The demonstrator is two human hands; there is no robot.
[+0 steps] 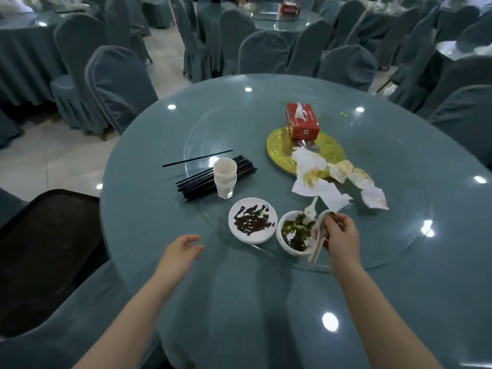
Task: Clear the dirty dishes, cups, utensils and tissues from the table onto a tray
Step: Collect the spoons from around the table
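Note:
My right hand [340, 237] grips white spoons [318, 242] just right of a white bowl [286, 247] smeared with green sauce. Left of the bowl lies a small white plate [239, 234] with dark sauce on it. My left hand [183, 249] hovers over the table with relaxed fingers, holding nothing. Behind the plate stands a stack of white cups [225, 177] in front of a bundle of black chopsticks [197, 182]. One more white spoon [311, 206] lies behind the bowl. Stained, crumpled tissues [332, 179] are spread at the right. The dark tray [45, 251] sits at the left.
A red tissue box [302, 121] stands on a gold disc [282, 147] at the centre of the glass turntable [399, 235]. One loose chopstick [197, 158] lies apart from the bundle. Covered chairs [117, 83] ring the round table, with more tables behind.

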